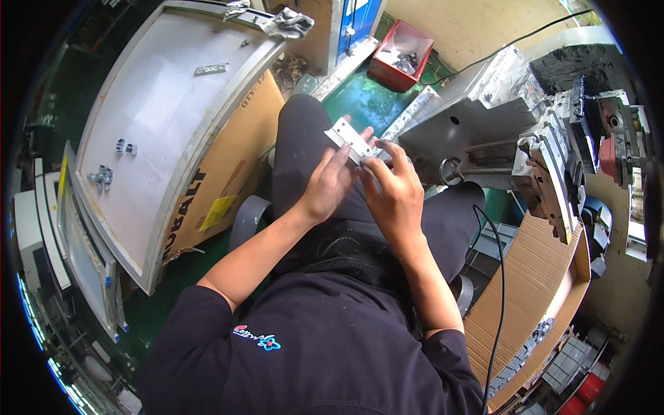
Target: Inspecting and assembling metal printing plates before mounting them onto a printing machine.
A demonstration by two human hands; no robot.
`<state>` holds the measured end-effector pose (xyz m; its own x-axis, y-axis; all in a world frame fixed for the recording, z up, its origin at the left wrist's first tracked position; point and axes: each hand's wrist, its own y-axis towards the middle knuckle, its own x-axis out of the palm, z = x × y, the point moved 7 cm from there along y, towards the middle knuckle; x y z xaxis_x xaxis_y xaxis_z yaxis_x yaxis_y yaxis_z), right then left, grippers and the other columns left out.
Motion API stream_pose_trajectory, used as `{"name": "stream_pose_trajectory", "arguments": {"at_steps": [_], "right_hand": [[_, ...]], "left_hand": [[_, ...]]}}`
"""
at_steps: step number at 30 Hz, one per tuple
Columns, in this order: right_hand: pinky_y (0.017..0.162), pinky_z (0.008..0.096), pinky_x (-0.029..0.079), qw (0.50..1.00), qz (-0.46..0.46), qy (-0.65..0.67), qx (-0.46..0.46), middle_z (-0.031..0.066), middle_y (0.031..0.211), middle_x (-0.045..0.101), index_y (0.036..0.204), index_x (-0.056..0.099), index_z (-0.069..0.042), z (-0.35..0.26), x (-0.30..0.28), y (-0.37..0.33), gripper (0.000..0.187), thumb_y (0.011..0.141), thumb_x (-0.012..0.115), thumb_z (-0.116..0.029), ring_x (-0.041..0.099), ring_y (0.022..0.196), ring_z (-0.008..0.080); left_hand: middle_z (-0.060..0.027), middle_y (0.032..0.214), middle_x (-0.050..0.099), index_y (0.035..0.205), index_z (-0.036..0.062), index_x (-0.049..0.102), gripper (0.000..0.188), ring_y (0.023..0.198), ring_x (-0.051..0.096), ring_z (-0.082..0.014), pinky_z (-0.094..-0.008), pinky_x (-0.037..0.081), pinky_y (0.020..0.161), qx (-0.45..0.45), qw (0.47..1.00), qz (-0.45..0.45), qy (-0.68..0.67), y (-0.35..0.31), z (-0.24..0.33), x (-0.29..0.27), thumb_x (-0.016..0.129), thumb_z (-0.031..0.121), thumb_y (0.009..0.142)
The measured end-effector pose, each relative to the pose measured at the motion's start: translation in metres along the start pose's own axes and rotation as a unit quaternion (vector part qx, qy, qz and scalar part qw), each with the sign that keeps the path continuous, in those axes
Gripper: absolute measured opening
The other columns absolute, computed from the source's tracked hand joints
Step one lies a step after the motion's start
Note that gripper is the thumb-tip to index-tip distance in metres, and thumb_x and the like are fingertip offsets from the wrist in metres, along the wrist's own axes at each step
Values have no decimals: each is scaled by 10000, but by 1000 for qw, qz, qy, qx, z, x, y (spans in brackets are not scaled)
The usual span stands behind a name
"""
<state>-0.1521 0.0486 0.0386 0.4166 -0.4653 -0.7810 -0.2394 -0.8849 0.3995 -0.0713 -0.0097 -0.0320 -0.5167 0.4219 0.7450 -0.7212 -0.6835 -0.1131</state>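
While the left hand (324, 188) grasps the holed metal plate (349, 137), long axis slanting upper-left to lower-right, the right hand (398, 190) sits at its lower-right end, fingers bent; whether pinching, cannot tell.

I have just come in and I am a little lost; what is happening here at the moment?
A seated person has a small metal plate with holes raised above the lap. The left hand holds it, while the fingertips of the right hand are at its near end; whether they grip it is hard to tell. To the left, another metal piece and small metal parts lie on a white panel. A large machine stands to the right.
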Motion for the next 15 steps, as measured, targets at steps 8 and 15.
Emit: {"name": "stream_pose_trajectory", "arguments": {"at_steps": [8, 15], "right_hand": [[738, 367, 518, 997, 49, 42, 38, 107, 1094, 615, 900, 655, -75, 6, -5, -7, 222, 703, 758, -60, 635, 889, 286], [701, 367, 513, 995, 81, 53, 33, 93, 1084, 619, 895, 641, -79, 8, -7, -12, 236, 693, 762, -65, 635, 837, 276]], "left_hand": [[-224, 1526, 225, 1510, 101, 22, 531, 1361, 357, -279, -386, 360, 1074, 8, 1000, -17, -2, 0, 1, 9, 245, 185, 1035], [-237, 1509, 259, 1507, 87, 58, 523, 1369, 347, -292, -393, 348, 1090, -1, 1000, -18, -7, 2, 0, 7, 251, 156, 1026]]}}
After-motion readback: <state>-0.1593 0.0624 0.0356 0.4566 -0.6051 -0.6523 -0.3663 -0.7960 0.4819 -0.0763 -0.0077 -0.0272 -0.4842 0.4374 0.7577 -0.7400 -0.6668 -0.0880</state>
